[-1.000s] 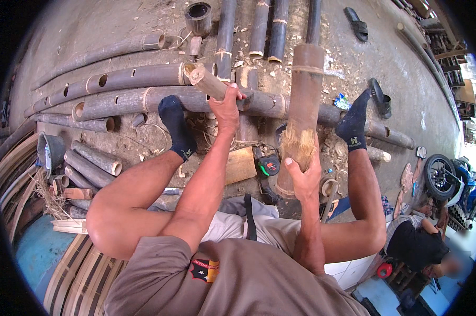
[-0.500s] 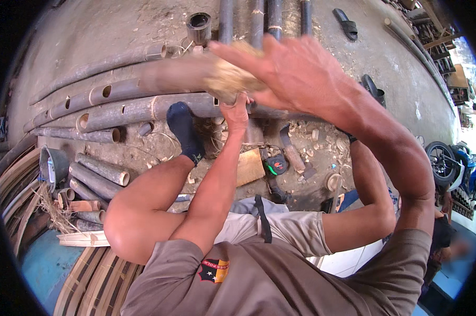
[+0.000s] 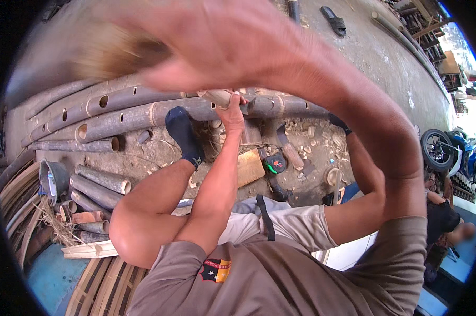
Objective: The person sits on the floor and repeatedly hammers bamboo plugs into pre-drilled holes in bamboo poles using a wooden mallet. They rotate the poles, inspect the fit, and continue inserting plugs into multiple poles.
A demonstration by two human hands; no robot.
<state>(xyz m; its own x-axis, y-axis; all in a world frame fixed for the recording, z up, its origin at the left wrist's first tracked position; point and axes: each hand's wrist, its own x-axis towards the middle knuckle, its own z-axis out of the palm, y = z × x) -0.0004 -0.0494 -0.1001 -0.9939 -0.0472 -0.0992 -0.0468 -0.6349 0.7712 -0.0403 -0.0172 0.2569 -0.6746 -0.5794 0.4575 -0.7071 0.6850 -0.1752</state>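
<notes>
High hung the right hand (image 3: 211,45), fingers seemingly wrapped round a blurred mallet (image 3: 119,52), while the left hand (image 3: 230,116) clasped a chisel (image 3: 217,97) over the near edge of a holed pole (image 3: 203,109) on the floor (image 3: 385,68), where a crooked blow could have smashed knuckles!

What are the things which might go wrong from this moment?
The blurred club in the raised right hand might miss the wooden handle and strike the left hand gripping it. The handle might also slip sideways over the round bamboo pole, with the socked left foot close by.
</notes>
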